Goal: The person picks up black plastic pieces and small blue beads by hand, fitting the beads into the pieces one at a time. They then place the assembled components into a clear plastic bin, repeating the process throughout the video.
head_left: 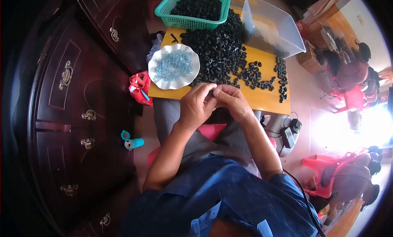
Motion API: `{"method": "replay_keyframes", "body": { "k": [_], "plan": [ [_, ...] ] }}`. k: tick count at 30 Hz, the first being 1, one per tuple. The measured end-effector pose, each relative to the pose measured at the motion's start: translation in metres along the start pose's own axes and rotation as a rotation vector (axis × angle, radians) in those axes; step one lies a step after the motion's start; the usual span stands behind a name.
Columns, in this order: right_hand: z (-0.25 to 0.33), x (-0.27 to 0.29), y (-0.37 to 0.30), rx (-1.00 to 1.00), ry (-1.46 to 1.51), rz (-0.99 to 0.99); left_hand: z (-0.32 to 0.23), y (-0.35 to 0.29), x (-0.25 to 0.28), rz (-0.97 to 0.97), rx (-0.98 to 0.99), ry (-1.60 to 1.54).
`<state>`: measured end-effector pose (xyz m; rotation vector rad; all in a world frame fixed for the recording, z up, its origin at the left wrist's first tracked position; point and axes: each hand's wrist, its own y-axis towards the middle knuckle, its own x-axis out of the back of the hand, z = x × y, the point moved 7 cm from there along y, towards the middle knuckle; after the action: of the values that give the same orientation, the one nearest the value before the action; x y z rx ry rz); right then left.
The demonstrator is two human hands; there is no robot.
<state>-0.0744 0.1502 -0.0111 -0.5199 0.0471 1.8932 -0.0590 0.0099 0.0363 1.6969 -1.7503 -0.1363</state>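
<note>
My left hand [196,105] and my right hand [234,102] meet at the table's near edge, with fingertips pinched together. Between them shows a small black part [211,93], mostly covered by the fingers. Just beyond lies a big heap of small black parts [217,53], curved and with holes. To the left of the heap stands a white scalloped plate [152,68] holding many tiny shiny, pale blue pieces [174,66]. A short row of black parts [282,83] runs along the right side of the yellow table [266,102].
A green basket [161,21] with black parts and a clear plastic bin [282,24] stand at the back. A red bag [141,87] hangs at the left edge. Dark drawers [61,85] line the left; a turquoise bottle [135,143] stands below. People sit at the far right.
</note>
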Motion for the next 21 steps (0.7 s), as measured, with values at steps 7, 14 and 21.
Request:
{"method": "replay_keyframes", "body": {
  "k": [7, 14, 21],
  "plan": [
    [0.039, 0.026, 0.042, 0.005, -0.334, -0.124, 0.004, 0.004, 0.007, -0.132, 0.114, -0.072],
    [0.145, 0.025, 0.144, 0.371, -0.052, -0.309, 0.018, 0.003, 0.003, -0.063, 0.098, -0.119],
    [0.153, 0.054, 0.089, 0.491, -0.353, -0.293, 0.015, 0.0, 0.0, 0.004, 0.125, -0.121]
  ]
}}
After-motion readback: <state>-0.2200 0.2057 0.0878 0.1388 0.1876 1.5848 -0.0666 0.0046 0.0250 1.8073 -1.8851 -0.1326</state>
